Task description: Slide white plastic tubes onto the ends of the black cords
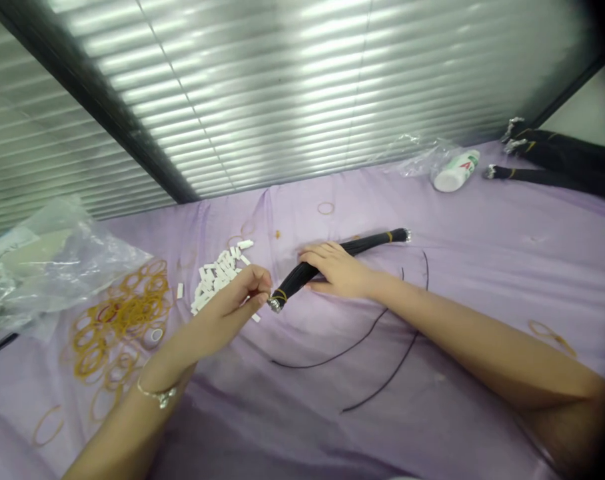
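A bundle of black wires [340,257] lies slantwise across the lilac cloth, with bright metal terminals at both ends and yellow rubber bands around it. My right hand [337,270] rests over its middle, fingers curled around it. My left hand [235,308] pinches its fingertips together right beside the near end [275,305]. Whatever lies between those fingers is hidden. Small white connector pieces [217,280] form a loose heap just beyond my left hand, and a few lie apart from it.
Amber rubber bands [117,320] lie scattered left of the heap, beside a clear plastic bag [57,267]. A white bottle [456,171] and more wire bundles [552,160] lie at the far edge, below a ribbed metal panel [282,87]. Loose black wires [382,367] cross the cloth.
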`<action>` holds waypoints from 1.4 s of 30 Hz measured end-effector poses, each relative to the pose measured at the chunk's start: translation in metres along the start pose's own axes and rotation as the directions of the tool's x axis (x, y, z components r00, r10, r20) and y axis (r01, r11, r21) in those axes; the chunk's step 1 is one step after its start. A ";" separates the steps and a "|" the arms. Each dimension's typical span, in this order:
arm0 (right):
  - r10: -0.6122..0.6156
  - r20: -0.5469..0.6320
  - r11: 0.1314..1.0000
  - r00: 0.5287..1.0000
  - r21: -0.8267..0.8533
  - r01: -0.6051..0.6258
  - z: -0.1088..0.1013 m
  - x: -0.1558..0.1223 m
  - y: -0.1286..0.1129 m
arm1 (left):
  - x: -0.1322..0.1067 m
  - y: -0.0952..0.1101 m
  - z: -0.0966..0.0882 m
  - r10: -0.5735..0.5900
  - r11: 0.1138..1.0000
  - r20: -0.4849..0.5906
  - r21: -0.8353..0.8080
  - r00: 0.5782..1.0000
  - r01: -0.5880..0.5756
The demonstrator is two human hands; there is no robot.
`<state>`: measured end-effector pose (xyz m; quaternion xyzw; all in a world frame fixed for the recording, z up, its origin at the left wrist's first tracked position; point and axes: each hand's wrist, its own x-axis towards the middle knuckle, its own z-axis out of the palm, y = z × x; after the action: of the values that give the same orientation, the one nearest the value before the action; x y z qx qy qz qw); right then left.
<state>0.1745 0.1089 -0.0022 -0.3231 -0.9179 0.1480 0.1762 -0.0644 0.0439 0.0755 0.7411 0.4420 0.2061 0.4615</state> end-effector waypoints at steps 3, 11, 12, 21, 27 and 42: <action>-0.005 -0.006 1.000 1.000 -0.006 0.005 -0.001 0.000 -0.001 | -0.008 -0.001 0.007 -0.034 0.998 -0.078 0.048 0.996 0.038; -0.013 0.004 1.000 1.000 -0.012 0.013 0.003 0.000 -0.007 | -0.039 -0.016 0.029 -0.062 0.998 -0.140 -0.004 0.988 0.062; -0.014 0.002 1.000 1.000 -0.015 0.014 0.003 0.000 -0.008 | -0.041 -0.016 0.031 -0.067 0.998 -0.136 -0.006 0.988 0.067; -0.008 -0.036 0.999 0.999 -0.046 0.006 0.011 0.002 -0.008 | -0.056 -0.005 0.046 -0.102 0.950 -0.134 0.281 0.986 0.137; -0.034 -0.048 0.999 0.998 -0.033 0.032 0.016 0.001 -0.006 | -0.058 -0.002 0.046 0.017 0.884 0.007 0.467 1.000 -0.018; -0.045 -0.057 0.998 0.997 -0.035 0.044 0.018 0.001 -0.005 | -0.056 -0.045 0.001 0.091 0.738 0.020 0.670 0.996 -0.081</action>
<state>0.1639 0.1029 -0.0162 -0.3097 -0.9218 0.1191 0.2003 -0.1142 0.0042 0.0424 0.8755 0.4551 0.0601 0.1511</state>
